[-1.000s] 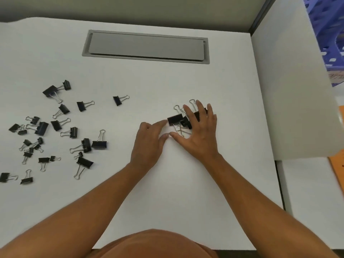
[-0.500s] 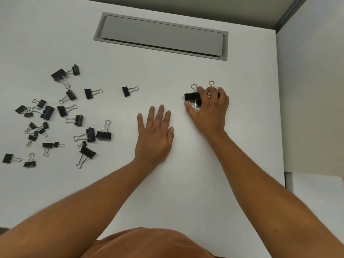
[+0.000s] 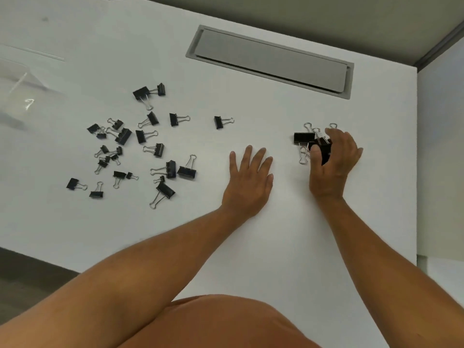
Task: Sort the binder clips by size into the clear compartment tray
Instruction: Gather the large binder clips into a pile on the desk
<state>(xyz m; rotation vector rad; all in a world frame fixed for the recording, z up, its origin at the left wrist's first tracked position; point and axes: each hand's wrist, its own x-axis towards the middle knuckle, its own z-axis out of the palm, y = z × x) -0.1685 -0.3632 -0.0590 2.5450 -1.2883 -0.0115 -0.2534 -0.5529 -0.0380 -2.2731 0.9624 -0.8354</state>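
Binder clips (image 3: 304,138) blk w/ silver handles; table (image 3: 251,247) white.

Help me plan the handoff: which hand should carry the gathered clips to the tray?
Probably the right hand: it already grips the gathered clips. The left hand lies flat and empty on the desk, though it is nearer the tray at far left.

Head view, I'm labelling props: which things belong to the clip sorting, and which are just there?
Belongs to the job:
- scattered binder clips
- gathered clips at the right hand
- clear compartment tray, far left edge
- left hand, flat on the desk

Just there:
- grey cable hatch
- white desk
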